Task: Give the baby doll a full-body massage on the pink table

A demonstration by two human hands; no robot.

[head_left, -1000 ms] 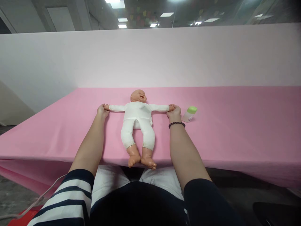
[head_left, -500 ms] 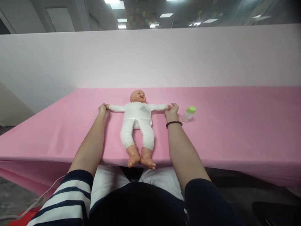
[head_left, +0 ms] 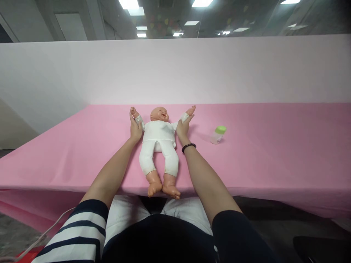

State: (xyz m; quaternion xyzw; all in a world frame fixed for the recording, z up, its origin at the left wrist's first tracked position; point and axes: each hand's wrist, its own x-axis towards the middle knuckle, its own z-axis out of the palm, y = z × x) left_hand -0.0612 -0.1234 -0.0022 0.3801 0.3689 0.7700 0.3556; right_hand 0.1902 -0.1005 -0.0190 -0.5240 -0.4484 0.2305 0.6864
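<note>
A baby doll [head_left: 159, 133] in a white cloth suit lies on its back, head away from me and feet at the table's near edge. My left hand [head_left: 135, 128] is around the doll's arm on the left, its fingers lying along the sleeve. On the other side my right hand [head_left: 183, 128], with a dark beaded bracelet [head_left: 189, 146] at the wrist, holds the other arm from outside. Both doll arms are bent upward, with the little hands beside and above my fingers. Part of each sleeve is hidden by my hands.
A small clear bottle with a green cap [head_left: 220, 130] stands to the right of the doll. Pink cloth [head_left: 274, 146] covers the table. Behind it rises a white panel [head_left: 175, 71]. A pale cable [head_left: 52, 228] hangs at the lower left.
Both my hands have moved inward from the doll's hands to its arms. The doll's arms, stretched straight out sideways before, are now bent up toward its head.
</note>
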